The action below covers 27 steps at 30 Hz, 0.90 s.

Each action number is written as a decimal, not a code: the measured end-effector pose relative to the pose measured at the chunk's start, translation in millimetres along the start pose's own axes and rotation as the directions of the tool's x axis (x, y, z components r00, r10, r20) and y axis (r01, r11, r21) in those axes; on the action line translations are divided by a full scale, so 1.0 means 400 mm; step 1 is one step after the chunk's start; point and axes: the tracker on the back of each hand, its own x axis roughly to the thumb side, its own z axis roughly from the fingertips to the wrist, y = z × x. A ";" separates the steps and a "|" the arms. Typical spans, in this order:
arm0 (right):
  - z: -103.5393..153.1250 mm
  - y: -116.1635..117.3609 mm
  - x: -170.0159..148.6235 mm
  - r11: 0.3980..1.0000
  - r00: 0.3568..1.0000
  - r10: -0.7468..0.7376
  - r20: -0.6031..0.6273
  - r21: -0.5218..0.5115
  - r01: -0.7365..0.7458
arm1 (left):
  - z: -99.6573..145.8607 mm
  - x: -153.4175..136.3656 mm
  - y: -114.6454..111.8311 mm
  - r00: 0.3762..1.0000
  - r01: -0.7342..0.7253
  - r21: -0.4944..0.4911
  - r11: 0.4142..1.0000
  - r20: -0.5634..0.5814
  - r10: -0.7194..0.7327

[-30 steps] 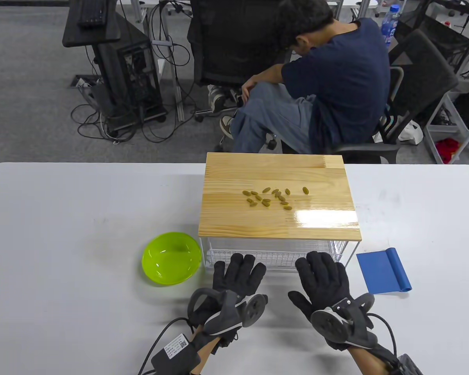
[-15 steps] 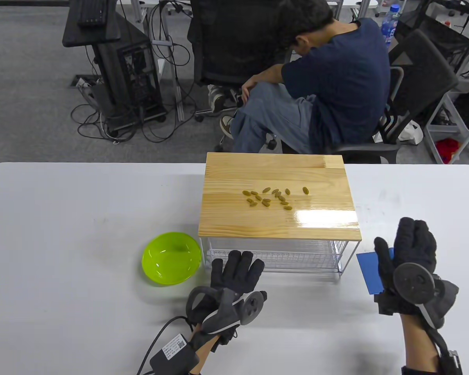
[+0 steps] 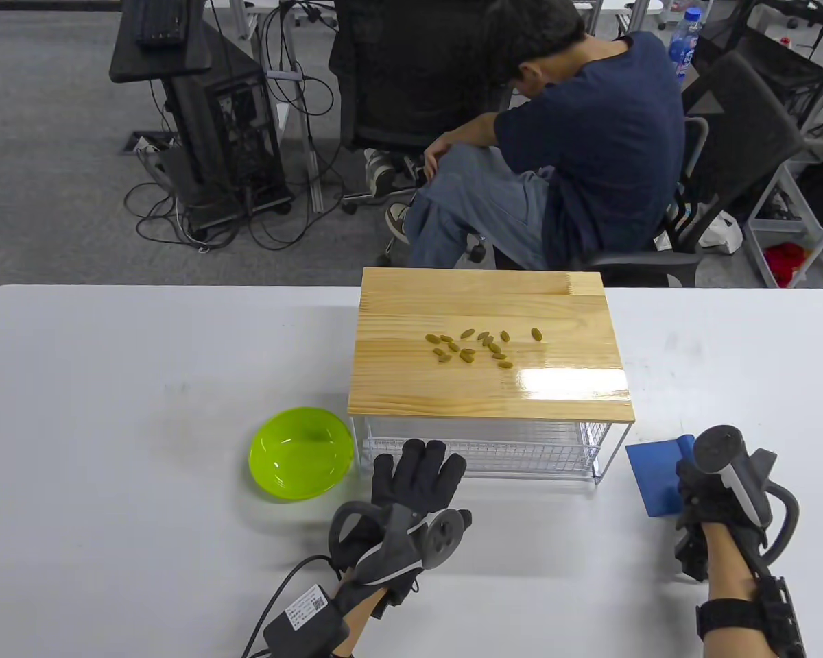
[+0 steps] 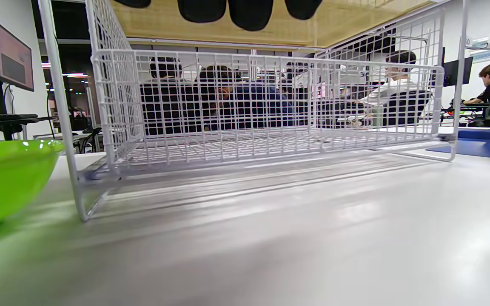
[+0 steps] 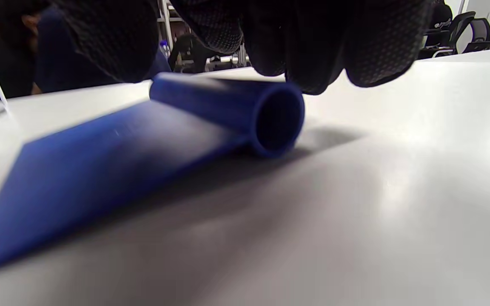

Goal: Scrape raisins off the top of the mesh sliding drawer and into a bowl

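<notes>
Raisins [image 3: 476, 345] are lying scattered on the wooden top [image 3: 487, 384] of the mesh drawer [image 3: 483, 452], unmoved. The green bowl [image 3: 300, 460] is sitting just left. The right hand [image 3: 710, 493], raised half a second ago, is now curling its fingers [image 5: 296, 46] onto the blue scraper [image 3: 653, 476]. The left hand [image 3: 411, 497] is still resting flat, fingers straight.

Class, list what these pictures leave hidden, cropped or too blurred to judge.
- Right hand grip on the blue scraper: table view, tracker covers the fingers; right wrist view, blurred, contact with the handle unclear.
- Left hand: left wrist view, only fingertips, cut by the top edge.
- Raisins: table view, too small to count surely.
- Green bowl: left wrist view, cropped, inside unseen.
</notes>
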 end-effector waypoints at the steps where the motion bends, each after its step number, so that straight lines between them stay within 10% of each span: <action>1: -0.002 0.005 0.002 1.000 1.000 0.004 0.004 0.010 -0.004 | 0.000 0.001 -0.001 1.000 0.006 -0.002 1.000 0.002 -0.006; 14: 0.008 0.007 -0.009 0.996 0.998 -0.069 -0.003 -0.056 0.069 | -0.007 -0.010 -0.017 1.000 0.009 -0.051 0.999 -0.005 -0.010; 27: 0.145 -0.266 -0.001 0.872 0.952 -0.260 0.162 -0.384 0.303 | 0.003 -0.005 -0.009 1.000 0.013 -0.029 0.999 0.021 -0.013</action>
